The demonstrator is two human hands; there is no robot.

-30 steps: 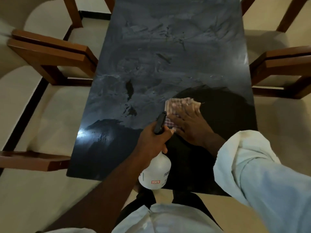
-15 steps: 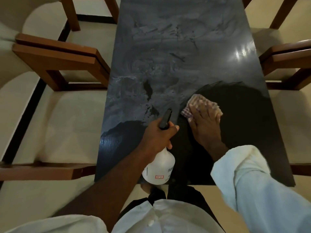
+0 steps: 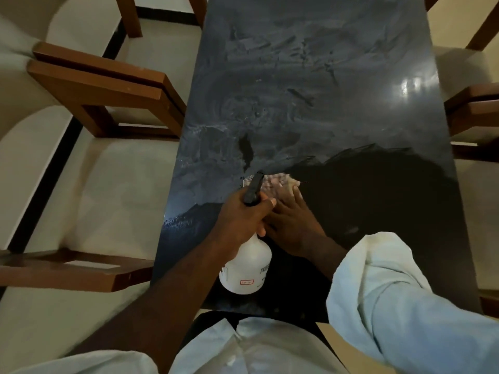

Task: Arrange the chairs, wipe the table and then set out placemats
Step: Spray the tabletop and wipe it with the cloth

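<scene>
Head view, looking down the length of a dark rectangular table. Its far and left parts carry a grey, streaky film, while the near right part shows a darker patch with a ragged edge; a bright reflection sits near the right rim. Wooden chairs with pale seats stand along both long sides: two on the left, drawn close to the table edge, and one on the right, partly cut off by the frame. A light blue sleeve, rolled at the forearm, covers the right arm. A white spray bottle with a black nozzle hangs above the near end of the table, held by the left hand, whose fingers are curled round its neck. The right hand lies flat on the tabletop, fingers straight and close together, pressing on a checked cloth at the boundary of the film and the dark patch; the nozzle hides part of the cloth.
</scene>
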